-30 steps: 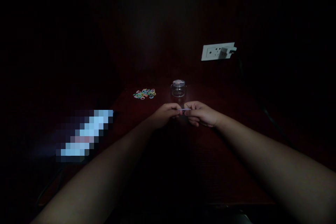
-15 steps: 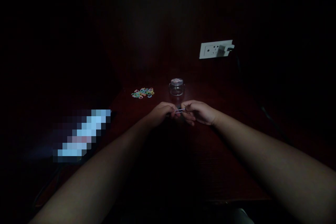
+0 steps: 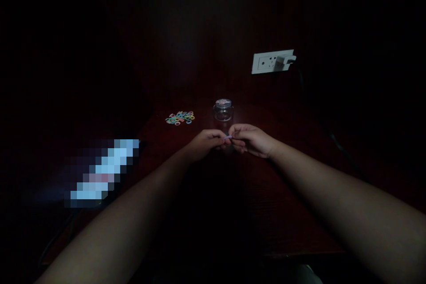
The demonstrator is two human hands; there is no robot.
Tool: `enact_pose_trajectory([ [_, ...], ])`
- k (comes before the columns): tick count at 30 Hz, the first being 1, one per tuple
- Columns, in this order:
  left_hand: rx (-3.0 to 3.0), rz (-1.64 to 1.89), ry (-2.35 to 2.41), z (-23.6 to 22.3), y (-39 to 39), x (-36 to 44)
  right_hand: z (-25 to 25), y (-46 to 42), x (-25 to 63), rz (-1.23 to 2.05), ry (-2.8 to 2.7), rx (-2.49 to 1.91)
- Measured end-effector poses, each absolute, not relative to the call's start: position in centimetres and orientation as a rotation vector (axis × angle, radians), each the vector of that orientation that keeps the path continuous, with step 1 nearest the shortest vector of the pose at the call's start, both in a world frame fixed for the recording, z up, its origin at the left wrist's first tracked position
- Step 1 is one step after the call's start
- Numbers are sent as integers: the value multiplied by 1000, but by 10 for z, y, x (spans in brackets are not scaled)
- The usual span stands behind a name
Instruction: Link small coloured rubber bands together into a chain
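Observation:
Both hands meet over the middle of the dark red table (image 3: 266, 195), pinching one small pale purple hair tie (image 3: 227, 137) between them. My left hand (image 3: 208, 143) is closed on its left end, and my right hand (image 3: 251, 140) is closed on its right end. Just beyond the fingers stands a clear glass jar (image 3: 223, 113) with a patterned lid on top. Left of the jar lies a loose pile of hair ties (image 3: 180, 118) in pink, green, yellow and blue. Part of the held tie is hidden by the fingertips.
A lit, pixelated screen (image 3: 104, 173) lies at the left, close to my left forearm. On the back wall is a white socket panel (image 3: 273, 61) with a plug in it and a cable hanging down. The surroundings are very dark.
The hair tie was stretched into two parallel strands between my hands; now it is shorter and slack. My fingertips have come closer together, and my right hand is slightly higher.

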State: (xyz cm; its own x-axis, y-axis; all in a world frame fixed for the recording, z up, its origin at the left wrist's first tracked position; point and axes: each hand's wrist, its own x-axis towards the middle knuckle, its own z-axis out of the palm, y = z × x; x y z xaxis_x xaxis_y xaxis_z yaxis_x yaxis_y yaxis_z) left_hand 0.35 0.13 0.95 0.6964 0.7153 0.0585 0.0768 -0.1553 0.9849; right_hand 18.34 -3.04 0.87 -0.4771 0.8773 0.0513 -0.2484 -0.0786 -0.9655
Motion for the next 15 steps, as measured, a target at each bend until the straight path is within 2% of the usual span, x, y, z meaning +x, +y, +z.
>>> enact_pose_trajectory([
  [15,1724,651,656,3,4,5,5,-27,180,1527,-1331,-802],
])
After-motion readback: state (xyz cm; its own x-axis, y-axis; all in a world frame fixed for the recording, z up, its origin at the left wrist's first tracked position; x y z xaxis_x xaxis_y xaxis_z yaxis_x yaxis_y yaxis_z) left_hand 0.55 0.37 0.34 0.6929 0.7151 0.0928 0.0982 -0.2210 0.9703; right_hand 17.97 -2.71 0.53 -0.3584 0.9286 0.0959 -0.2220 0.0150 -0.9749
